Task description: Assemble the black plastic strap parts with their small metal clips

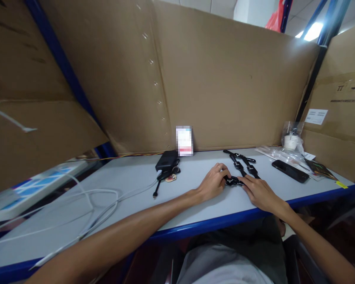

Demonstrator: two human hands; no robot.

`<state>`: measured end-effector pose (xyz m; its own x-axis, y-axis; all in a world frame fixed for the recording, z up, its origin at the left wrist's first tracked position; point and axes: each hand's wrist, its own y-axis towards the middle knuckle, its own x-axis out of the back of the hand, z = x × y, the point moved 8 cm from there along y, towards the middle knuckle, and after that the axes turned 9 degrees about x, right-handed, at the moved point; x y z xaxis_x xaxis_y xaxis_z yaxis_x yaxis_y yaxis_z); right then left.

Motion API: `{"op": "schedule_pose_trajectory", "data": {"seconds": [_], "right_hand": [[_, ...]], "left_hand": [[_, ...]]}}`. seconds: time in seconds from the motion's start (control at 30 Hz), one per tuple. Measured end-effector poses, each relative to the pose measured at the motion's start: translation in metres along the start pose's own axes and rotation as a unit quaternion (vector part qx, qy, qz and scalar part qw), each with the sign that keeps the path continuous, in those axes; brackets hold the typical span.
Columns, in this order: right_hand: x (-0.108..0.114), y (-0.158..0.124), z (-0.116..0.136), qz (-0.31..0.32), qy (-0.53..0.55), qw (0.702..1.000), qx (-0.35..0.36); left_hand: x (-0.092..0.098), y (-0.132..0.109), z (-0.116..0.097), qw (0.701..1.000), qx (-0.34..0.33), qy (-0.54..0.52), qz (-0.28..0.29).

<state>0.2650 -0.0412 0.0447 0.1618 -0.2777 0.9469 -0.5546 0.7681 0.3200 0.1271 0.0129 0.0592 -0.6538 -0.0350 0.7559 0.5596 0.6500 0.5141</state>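
A black watch point(232, 181), its strap laid out sideways, rests on the grey tabletop between my two hands. My left hand point(214, 183) has its fingers bent and closed on the left end of the strap. The right end is held under the fingers of my right hand point(258, 192). Just beyond my hands lie more black watches: one point(238, 165) slants toward me, another point(251, 169) lies to its right, and a third point(239, 156) crosses behind them. My fingers cover both ends of the held strap.
Left of my hands are a black power bank point(167, 161), a short black cable point(156, 188) and white cables point(116, 197). A blurred upright screen point(184, 141) leans against the cardboard wall point(225, 90). At right lie a black phone point(290, 170) and plastic bags point(281, 156). A blue edge point(207, 227) borders the table.
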Motion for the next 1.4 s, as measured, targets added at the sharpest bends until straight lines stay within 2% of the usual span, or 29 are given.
{"op": "schedule_pose_trajectory", "data": {"seconds": [0.2,0.33,0.47,0.57,0.8,0.93,1.07,1.17,1.4], "right_hand": [[-0.0009,-0.0003,-0.0009,-0.010,0.005,1.000,0.004],[-0.0002,-0.0001,0.0000,-0.014,0.008,1.000,0.008],[0.0004,0.0002,0.0002,-0.013,0.006,1.000,0.006],[0.0002,0.0003,0.0002,-0.014,0.005,1.000,0.005],[0.0004,0.0002,0.0007,-0.006,-0.002,1.000,0.006],[0.0010,0.0005,0.0018,-0.001,-0.002,1.000,0.008],[0.0008,0.0005,0.0013,-0.004,-0.007,1.000,0.006],[0.0001,0.0003,0.0006,-0.007,-0.004,1.000,0.004],[0.0004,0.0003,0.0011,-0.011,0.002,1.000,0.009]], "left_hand": [[-0.0007,-0.0005,-0.0058,0.999,-0.038,-0.007,0.016],[0.0017,0.0005,-0.0044,1.000,-0.009,-0.006,0.003],[0.0028,0.0011,-0.0029,0.997,0.030,0.064,-0.017],[-0.0004,0.0011,-0.0034,0.995,0.031,0.092,-0.006],[-0.0024,0.0009,-0.0060,0.999,-0.038,-0.009,0.029],[0.0044,0.0029,-0.0010,1.000,0.004,-0.028,-0.002],[0.0046,0.0021,-0.0014,0.998,0.040,0.039,-0.011],[0.0009,0.0005,-0.0057,0.999,0.018,0.043,0.009],[-0.0037,0.0013,-0.0052,0.998,-0.038,-0.029,0.039]]}}
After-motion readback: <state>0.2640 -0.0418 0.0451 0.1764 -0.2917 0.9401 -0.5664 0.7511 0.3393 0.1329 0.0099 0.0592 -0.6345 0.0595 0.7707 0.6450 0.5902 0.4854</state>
